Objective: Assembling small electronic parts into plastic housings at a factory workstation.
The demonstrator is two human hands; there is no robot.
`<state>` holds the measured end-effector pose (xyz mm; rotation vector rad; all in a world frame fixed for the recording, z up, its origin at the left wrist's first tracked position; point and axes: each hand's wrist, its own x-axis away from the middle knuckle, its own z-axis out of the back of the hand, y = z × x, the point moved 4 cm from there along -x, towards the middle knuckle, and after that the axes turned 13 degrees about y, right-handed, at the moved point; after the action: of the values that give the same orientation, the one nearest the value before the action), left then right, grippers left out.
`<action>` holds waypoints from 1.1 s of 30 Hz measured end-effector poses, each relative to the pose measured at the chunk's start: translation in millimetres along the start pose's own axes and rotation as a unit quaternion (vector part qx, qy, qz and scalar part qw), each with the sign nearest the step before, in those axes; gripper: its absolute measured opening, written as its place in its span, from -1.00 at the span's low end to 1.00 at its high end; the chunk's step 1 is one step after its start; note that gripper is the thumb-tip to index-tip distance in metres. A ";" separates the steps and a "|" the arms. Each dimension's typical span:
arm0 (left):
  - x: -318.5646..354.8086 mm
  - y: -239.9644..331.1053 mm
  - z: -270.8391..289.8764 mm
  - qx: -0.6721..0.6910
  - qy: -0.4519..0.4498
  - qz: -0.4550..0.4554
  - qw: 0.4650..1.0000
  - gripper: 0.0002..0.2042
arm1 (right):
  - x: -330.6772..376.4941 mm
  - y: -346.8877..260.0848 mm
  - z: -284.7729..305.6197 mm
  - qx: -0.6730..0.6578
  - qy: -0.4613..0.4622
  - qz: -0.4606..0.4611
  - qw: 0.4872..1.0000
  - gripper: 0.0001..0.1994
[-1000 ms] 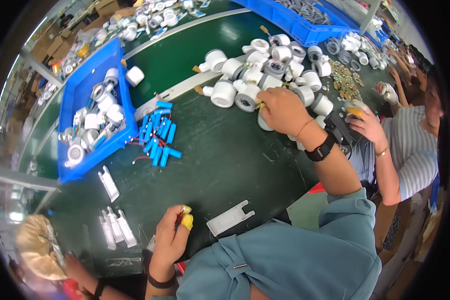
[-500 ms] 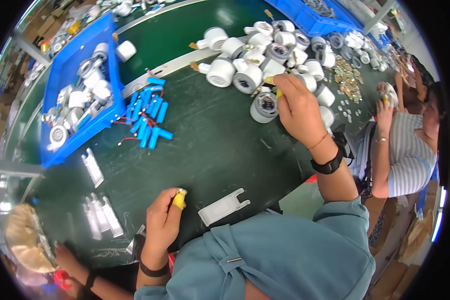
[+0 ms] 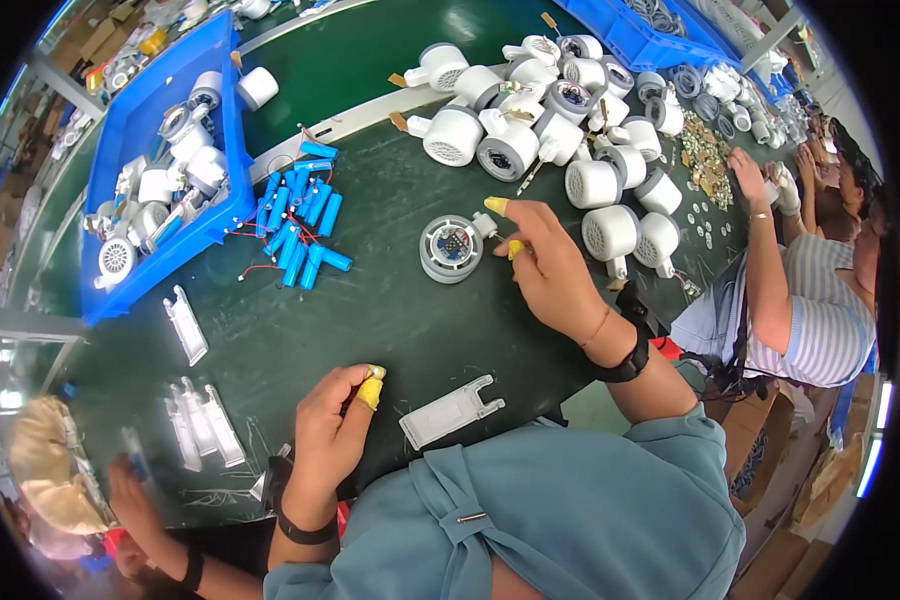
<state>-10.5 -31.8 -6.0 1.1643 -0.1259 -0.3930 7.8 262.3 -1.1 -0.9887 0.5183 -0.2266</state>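
One round white-and-grey unit sits by itself on the counter in front of me, apart from the pile, its open face turned up so the circuit board inside shows. I judge it to be at an early stage: its face is uncovered, and neither a blue cell nor a white plate is on it. Plenty is left around it. The pile of white units lies heaped beyond my right hand, the blue cells lie loose with their red leads beside the blue bin, and that bin holds more white units. A forked white plate lies flat close to my body, with three more plates side by side to my left and a single plate beyond them.

My right arm reaches forward from the lower right, wrist bent inward, palm down. Its thumb and forefinger, in yellow finger covers, are spread apart right by the unit's small side stub, gripping nothing. My left hand is held low near the forked plate, fingers curled, thumb and forefinger drawn together; I can't tell whether something small is pinched there.
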 end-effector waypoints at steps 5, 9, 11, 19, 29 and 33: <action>7.3 -13.4 -0.5 0.062 0.002 0.070 0.996 -0.70 | -2.7 -15.6 -1.7 0.264 0.005 0.088 0.961 -0.58; 3.3 -4.0 -3.4 0.107 -0.027 0.090 0.990 -0.72 | 4.2 -2.9 11.1 0.280 0.014 0.024 0.960 -0.53; 3.6 -1.7 -2.4 0.100 -0.025 0.091 0.990 -0.75 | 9.3 3.4 17.6 0.274 0.015 0.000 0.962 -0.58; 0.8 -0.1 -1.8 0.070 0.030 0.074 0.994 -0.82 | 32.2 8.1 -6.4 -0.132 -0.217 -0.306 0.917 -0.81; -13.2 15.7 -26.7 0.048 0.029 0.065 0.996 -0.78 | 50.3 -16.0 -57.9 -0.375 -0.276 -0.429 0.774 -0.72; -20.9 24.9 -32.9 0.028 0.046 -0.014 0.998 -0.78 | 54.9 -8.9 -56.1 -0.477 -0.229 -0.457 0.715 -0.68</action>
<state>-14.1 12.8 5.9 1.2378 -0.0409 -0.3610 26.5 193.7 -35.6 -2.2225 -0.4593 -0.6052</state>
